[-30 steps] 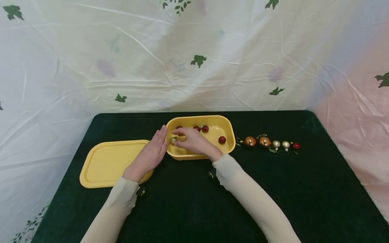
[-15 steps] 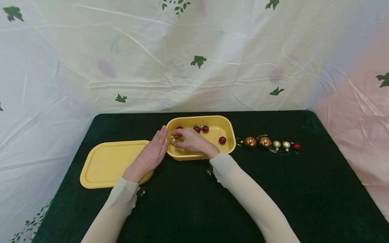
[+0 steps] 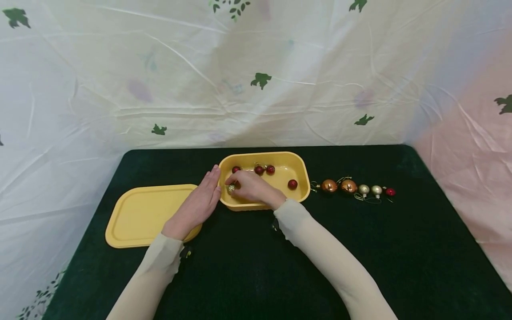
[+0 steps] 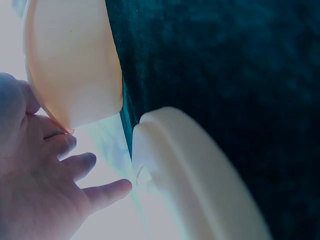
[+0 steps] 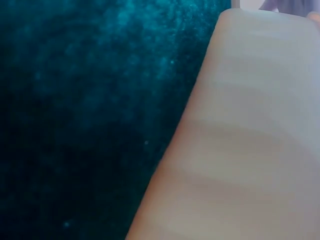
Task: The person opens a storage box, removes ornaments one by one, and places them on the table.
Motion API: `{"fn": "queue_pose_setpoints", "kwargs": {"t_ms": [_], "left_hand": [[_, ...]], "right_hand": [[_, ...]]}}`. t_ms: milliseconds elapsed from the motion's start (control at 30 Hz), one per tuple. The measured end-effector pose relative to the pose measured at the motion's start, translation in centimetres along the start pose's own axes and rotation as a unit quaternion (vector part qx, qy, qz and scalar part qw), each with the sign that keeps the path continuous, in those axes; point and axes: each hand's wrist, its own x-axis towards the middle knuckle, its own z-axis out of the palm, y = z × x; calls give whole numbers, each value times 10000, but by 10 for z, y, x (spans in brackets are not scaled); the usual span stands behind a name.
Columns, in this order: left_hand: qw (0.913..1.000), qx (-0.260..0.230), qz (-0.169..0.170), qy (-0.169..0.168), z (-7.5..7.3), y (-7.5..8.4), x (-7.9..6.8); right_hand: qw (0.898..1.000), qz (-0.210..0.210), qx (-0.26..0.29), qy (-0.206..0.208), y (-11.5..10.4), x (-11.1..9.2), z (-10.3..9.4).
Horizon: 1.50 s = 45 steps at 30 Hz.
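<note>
A yellow plastic box (image 3: 266, 206) stands near the back of the table. Inside it, my right hand (image 3: 256, 186) pinches a small gold bauble (image 3: 230, 188) by the left wall, fingers partly covering it. Several dark red baubles lie on the box floor, one red bauble (image 3: 293, 184) at the right. My left hand (image 3: 200, 200) rests with straight fingers along the box's left side. In the left wrist view, fingers of the left hand (image 4: 45, 175) touch the box (image 4: 75, 65) at its rim. The right wrist view is mostly filled by the box wall (image 5: 240, 125).
A yellow lid (image 3: 144, 218) lies on the dark green tabletop (image 3: 256, 275), partly under the left forearm. Right of the box runs a row of baubles: two copper baubles (image 3: 349, 186), two pale gold baubles (image 3: 363, 190) and a small red bauble (image 3: 390, 192). A patterned cloth (image 3: 300, 106) hangs behind.
My right fingers have closed on the gold bauble, which has shifted slightly right and toward me. The left hand, box and lid have stayed in place.
</note>
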Motion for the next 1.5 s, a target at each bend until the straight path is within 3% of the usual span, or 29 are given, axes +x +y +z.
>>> {"fn": "queue_pose_setpoints", "kwargs": {"t_ms": [333, 733, 1500], "left_hand": [[10000, 36, 43, -12, 1, 0, 2], [10000, 0, 13, -81, -1, -2, 0], [10000, 11, 68, -7, 1, -3, 2]], "right_hand": [[9996, -115, 33, 252, 0, -7, -3], [9928, -135, 690, 965, -8, -32, -16], [9720, -642, 902, 2074, -2, -94, -45]]}}
